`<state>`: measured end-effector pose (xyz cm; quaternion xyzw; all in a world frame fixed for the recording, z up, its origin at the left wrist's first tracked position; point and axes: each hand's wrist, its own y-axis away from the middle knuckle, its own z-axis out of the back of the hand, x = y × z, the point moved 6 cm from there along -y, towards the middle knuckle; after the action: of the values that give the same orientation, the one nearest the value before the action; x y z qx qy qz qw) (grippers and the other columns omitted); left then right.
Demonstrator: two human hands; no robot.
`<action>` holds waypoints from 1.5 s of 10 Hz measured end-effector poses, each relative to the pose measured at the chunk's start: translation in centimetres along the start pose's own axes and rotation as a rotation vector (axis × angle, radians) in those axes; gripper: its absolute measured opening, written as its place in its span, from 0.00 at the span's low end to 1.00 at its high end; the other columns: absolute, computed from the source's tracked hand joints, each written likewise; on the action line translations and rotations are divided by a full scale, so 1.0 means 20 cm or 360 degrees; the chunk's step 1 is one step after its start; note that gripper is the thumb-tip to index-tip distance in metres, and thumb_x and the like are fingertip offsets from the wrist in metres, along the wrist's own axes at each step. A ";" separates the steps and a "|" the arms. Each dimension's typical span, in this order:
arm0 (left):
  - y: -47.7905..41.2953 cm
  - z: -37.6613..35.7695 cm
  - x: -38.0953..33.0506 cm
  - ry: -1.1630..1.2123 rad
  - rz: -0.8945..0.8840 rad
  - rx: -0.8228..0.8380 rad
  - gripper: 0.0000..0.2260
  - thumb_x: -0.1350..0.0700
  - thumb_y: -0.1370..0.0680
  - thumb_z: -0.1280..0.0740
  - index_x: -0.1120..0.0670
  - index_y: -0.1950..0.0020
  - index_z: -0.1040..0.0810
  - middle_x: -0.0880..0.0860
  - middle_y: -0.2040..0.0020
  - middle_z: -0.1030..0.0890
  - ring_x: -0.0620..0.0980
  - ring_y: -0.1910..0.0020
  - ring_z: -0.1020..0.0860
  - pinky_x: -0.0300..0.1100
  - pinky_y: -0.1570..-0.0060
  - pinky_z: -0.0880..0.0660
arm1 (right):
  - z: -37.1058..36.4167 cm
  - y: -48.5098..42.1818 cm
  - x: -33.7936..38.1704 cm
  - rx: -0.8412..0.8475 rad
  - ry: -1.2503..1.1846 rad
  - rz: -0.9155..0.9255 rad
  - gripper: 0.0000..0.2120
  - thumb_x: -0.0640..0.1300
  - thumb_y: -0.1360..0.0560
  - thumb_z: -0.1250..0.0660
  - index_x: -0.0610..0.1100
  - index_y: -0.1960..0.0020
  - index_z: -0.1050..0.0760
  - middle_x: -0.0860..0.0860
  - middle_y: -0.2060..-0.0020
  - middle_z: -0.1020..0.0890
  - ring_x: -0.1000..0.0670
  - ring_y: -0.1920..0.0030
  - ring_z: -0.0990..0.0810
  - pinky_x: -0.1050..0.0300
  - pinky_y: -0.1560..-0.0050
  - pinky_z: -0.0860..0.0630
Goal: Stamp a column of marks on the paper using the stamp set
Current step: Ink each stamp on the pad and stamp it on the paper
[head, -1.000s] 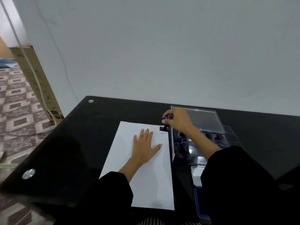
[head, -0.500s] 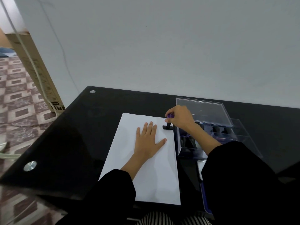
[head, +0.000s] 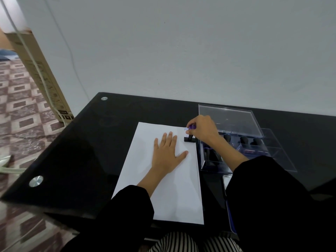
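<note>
Left hand [head: 166, 155] flat on paper [head: 163, 188], palm down, fingers spread toward far edge, grip released. Right hand [head: 202, 129] reaches in from right, grip clenched around purple top of stamp [head: 190, 138]. Stamp upright, handle vertical, black base long axis across paper width, at far right corner of paper. 1 faint blue mark [head: 186, 129] just beyond base. Paper long axis runs away from person on black worktop [head: 91, 151]. Clear stamp case [head: 236, 142] just right.
</note>
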<state>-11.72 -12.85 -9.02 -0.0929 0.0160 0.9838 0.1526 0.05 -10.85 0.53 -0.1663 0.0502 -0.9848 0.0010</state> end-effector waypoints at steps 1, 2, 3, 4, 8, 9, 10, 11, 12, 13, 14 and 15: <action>0.00 0.00 0.00 0.0006 0.0000 -0.0004 0.34 0.34 0.23 0.52 0.51 0.23 0.55 0.51 0.22 0.56 0.52 0.23 0.58 0.53 0.27 0.61 | 0.00 0.00 0.00 -0.0003 0.0011 -0.0005 0.13 0.45 0.27 0.30 0.41 0.45 0.19 0.45 0.48 0.18 0.46 0.48 0.21 0.55 0.47 0.24; 0.00 0.00 0.00 0.0012 0.0001 -0.0011 0.34 0.34 0.23 0.52 0.51 0.23 0.54 0.51 0.22 0.55 0.52 0.23 0.58 0.53 0.27 0.61 | -0.01 0.00 0.02 0.0002 0.0041 0.0005 0.13 0.45 0.27 0.30 0.41 0.45 0.19 0.45 0.49 0.17 0.46 0.49 0.20 0.55 0.47 0.24; 0.00 0.00 0.00 0.0020 -0.0006 -0.0024 0.34 0.34 0.23 0.52 0.51 0.23 0.54 0.52 0.22 0.55 0.52 0.23 0.57 0.53 0.27 0.61 | -0.01 0.00 0.03 0.0016 0.0097 0.0006 0.13 0.45 0.27 0.30 0.41 0.45 0.19 0.44 0.50 0.17 0.45 0.49 0.20 0.56 0.48 0.25; 0.00 0.00 0.00 0.0022 -0.0004 -0.0024 0.34 0.34 0.23 0.52 0.51 0.23 0.54 0.52 0.22 0.55 0.52 0.23 0.58 0.53 0.27 0.61 | -0.02 0.02 0.04 0.0010 0.0207 -0.0010 0.13 0.47 0.26 0.32 0.42 0.44 0.20 0.45 0.49 0.18 0.46 0.48 0.21 0.55 0.48 0.26; 0.00 0.00 0.00 0.0028 -0.0010 -0.0023 0.34 0.34 0.23 0.52 0.51 0.23 0.53 0.52 0.22 0.55 0.52 0.23 0.58 0.53 0.27 0.61 | -0.02 -0.01 0.04 0.0060 0.0379 -0.0059 0.12 0.49 0.24 0.34 0.46 0.44 0.21 0.47 0.47 0.19 0.45 0.43 0.24 0.51 0.42 0.33; 0.00 0.00 0.00 0.0027 -0.0015 -0.0026 0.35 0.34 0.23 0.52 0.51 0.23 0.53 0.52 0.22 0.55 0.52 0.23 0.58 0.53 0.27 0.61 | -0.02 -0.02 0.03 0.0085 0.0375 -0.0075 0.11 0.49 0.25 0.33 0.46 0.45 0.20 0.47 0.47 0.19 0.45 0.43 0.24 0.50 0.41 0.33; 0.00 0.00 0.00 0.0032 -0.0014 -0.0020 0.35 0.34 0.23 0.52 0.51 0.23 0.53 0.52 0.22 0.55 0.52 0.23 0.58 0.53 0.27 0.61 | -0.02 -0.04 0.04 0.0112 0.0362 -0.0083 0.11 0.49 0.25 0.33 0.46 0.45 0.20 0.47 0.47 0.19 0.45 0.44 0.24 0.50 0.41 0.33; 0.00 0.00 0.00 0.0032 -0.0014 -0.0016 0.35 0.34 0.23 0.52 0.51 0.23 0.54 0.52 0.22 0.55 0.52 0.23 0.58 0.53 0.27 0.61 | -0.02 -0.04 0.04 0.0122 0.0359 -0.0074 0.11 0.49 0.25 0.33 0.46 0.45 0.20 0.47 0.47 0.19 0.45 0.43 0.24 0.49 0.41 0.33; 0.00 0.00 0.00 0.0022 -0.0016 -0.0022 0.35 0.34 0.23 0.52 0.51 0.23 0.54 0.52 0.22 0.55 0.52 0.23 0.58 0.53 0.27 0.61 | -0.02 -0.03 0.04 0.0105 0.0344 -0.0069 0.11 0.49 0.24 0.34 0.46 0.45 0.20 0.47 0.46 0.20 0.45 0.43 0.24 0.49 0.40 0.33; 0.00 0.00 0.00 0.0016 -0.0014 -0.0010 0.35 0.34 0.23 0.52 0.51 0.23 0.54 0.52 0.22 0.55 0.53 0.23 0.58 0.53 0.27 0.61 | -0.02 -0.03 0.04 0.0089 0.0333 -0.0064 0.11 0.48 0.24 0.34 0.45 0.46 0.20 0.47 0.47 0.20 0.45 0.44 0.24 0.48 0.40 0.34; 0.00 0.00 0.00 0.0008 -0.0015 -0.0008 0.35 0.34 0.23 0.52 0.51 0.23 0.54 0.52 0.22 0.56 0.53 0.23 0.58 0.53 0.27 0.61 | -0.02 -0.03 0.03 0.0080 0.0314 -0.0058 0.10 0.48 0.24 0.34 0.45 0.46 0.20 0.47 0.47 0.20 0.45 0.44 0.24 0.48 0.40 0.34; 0.00 0.00 0.00 0.0004 -0.0016 -0.0011 0.35 0.34 0.23 0.52 0.51 0.23 0.55 0.52 0.22 0.56 0.53 0.23 0.58 0.53 0.27 0.61 | -0.03 -0.03 0.02 0.0072 0.0292 -0.0052 0.10 0.48 0.24 0.34 0.46 0.46 0.20 0.47 0.47 0.20 0.45 0.44 0.25 0.48 0.40 0.34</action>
<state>-11.71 -12.88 -9.01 -0.0946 0.0124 0.9829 0.1572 -0.60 -10.25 0.12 -0.0762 0.0250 -0.9966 -0.0160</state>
